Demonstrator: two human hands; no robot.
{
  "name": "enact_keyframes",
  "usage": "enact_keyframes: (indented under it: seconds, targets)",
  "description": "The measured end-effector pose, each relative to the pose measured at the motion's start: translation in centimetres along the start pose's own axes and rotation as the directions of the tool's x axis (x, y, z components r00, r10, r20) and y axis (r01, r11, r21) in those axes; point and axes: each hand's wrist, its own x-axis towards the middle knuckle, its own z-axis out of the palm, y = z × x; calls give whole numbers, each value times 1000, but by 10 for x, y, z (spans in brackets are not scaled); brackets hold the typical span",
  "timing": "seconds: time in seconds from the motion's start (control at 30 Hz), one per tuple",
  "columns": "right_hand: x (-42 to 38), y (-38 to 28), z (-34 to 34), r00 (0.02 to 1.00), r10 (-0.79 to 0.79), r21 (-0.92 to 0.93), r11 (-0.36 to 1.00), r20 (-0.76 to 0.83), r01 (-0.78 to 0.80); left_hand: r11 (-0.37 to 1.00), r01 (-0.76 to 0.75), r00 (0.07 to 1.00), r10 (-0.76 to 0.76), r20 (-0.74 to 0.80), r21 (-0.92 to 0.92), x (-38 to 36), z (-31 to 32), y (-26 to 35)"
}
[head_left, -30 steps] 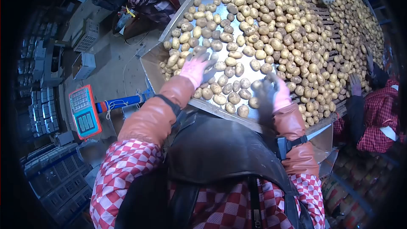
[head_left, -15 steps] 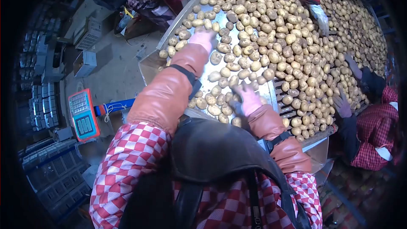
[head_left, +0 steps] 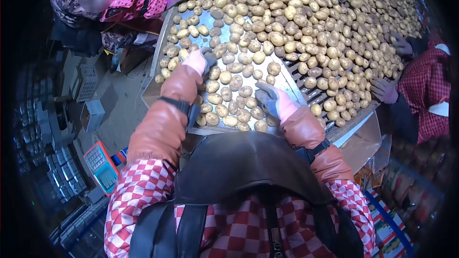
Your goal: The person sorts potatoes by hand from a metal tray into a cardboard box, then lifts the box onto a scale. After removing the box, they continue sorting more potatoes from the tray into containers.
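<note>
Pale, rounded potatoes (head_left: 235,82) lie loosely spread on a shiny metal tray (head_left: 288,80) in front of me. My left hand (head_left: 197,61), in a pink glove with grey fingers, is over the tray's left part, beside several potatoes. Its fingers point away and to the right, with no potato visibly gripped. My right hand (head_left: 276,101), gloved alike, rests low at the tray's right side. Its fingers are extended next to potatoes, and no potato shows in its grasp. Both forearms wear brown sleeve covers.
A large potato heap (head_left: 330,33) rises behind and right, above a slatted grate (head_left: 308,88). A person in a pink dotted sleeve (head_left: 153,5) works at upper left; other gloved hands (head_left: 385,91) reach in from the right. A red-and-teal scale display (head_left: 101,167) stands at lower left.
The view has shifted, bringing the person at upper left further in. My left hand has drawn nearer me over the tray. Potatoes now lie more densely between my hands.
</note>
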Motion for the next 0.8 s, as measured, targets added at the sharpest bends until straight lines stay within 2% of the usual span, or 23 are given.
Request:
enact_keyframes:
  seconds: [0.03, 0.07, 0.1, 0.13, 0.17, 0.2, 0.23, 0.27, 0.3, 0.33, 0.37, 0.4, 0.43, 0.47, 0.5, 0.53, 0.6, 0.67, 0.7, 0.73, 0.77, 0.8]
  targets:
    - [-5, -10, -2, 991, 118, 203, 971, 61, -128, 1000, -5, 1000, 5, 2, 2, -13, 13, 3]
    - [-12, -27, -4, 965, 233, 384, 885, 122, -263, 905, -51, 994, 85, 63, -422, -29, 30, 6]
    - [-14, -27, -1, 965, 233, 380, 887, 124, -263, 636, -54, 980, 180, 80, -770, -45, 48, 8]
    - [-16, -27, 1, 958, 238, 447, 848, 160, -285, 810, -118, 985, 169, 36, -574, -56, 67, 11]
    - [-17, -29, 3, 951, 237, 505, 807, 199, -307, 927, -161, 986, 165, -15, -338, -67, 84, 16]
    - [-22, -47, 4, 948, 224, 472, 826, 225, -307, 952, -111, 990, 131, 51, -284, -103, 75, 45]
    - [-23, -49, 8, 945, 218, 453, 836, 242, -309, 937, -164, 981, 188, 50, -309, -95, 94, 33]
    - [-23, -48, 14, 963, 59, 546, 814, 262, -198, 918, -215, 968, 245, 50, -334, -87, 112, 21]
    - [-23, -45, 20, 958, -99, 636, 765, 269, -99, 738, -96, 964, 236, 122, -668, -81, 127, 13]
    - [-22, -42, 24, 939, -130, 666, 735, 317, -124, 454, 74, 955, 225, 194, -888, -76, 143, 5]
    - [-22, -40, 29, 917, -160, 692, 705, 364, -152, 499, 70, 912, 318, 258, -864, -97, 123, 19]
    - [-28, -54, 30, 918, -114, 688, 698, 381, -199, 478, 65, 923, 305, 235, -876, -106, 120, 23]
    - [-31, -62, 33, 915, -68, 683, 689, 397, -245, 276, 162, 951, 214, 225, -947, -112, 119, 26]
    - [-30, -60, 37, 925, -66, 647, 733, 374, -210, 48, 228, 965, 124, 232, -973, -120, 116, 26]
    - [-29, -63, 42, 912, -68, 628, 745, 405, -224, 21, 210, 972, 107, 211, -977, -129, 110, 24]
    - [-30, -68, 46, 907, -72, 579, 790, 415, -202, 29, 246, 963, 110, 247, -969, -138, 104, 21]
    - [-29, -74, 54, 891, -78, 513, 838, 448, -185, 140, 236, 965, 83, 249, -962, -172, 74, 30]
    - [-31, -78, 66, 910, -177, 414, 910, 375, 6, 72, 232, 971, 42, 235, -970, -175, 81, 13]
    - [-33, -84, 72, 909, -236, 358, 928, 343, 106, 63, 162, 985, 47, 165, -985, -173, 91, 0]
    - [-37, -92, 75, 898, -364, 97, 931, 248, 351, 54, 92, 994, 52, 95, -994, -170, 100, -13]
    - [-32, -63, 82, 863, -450, 73, 892, 229, 446, 81, -45, 996, 86, -38, -996, -166, 113, -32]
    - [-34, -77, 80, 833, -487, 32, 867, 261, 497, 583, -357, 932, 175, -317, -730, -163, 119, -52]
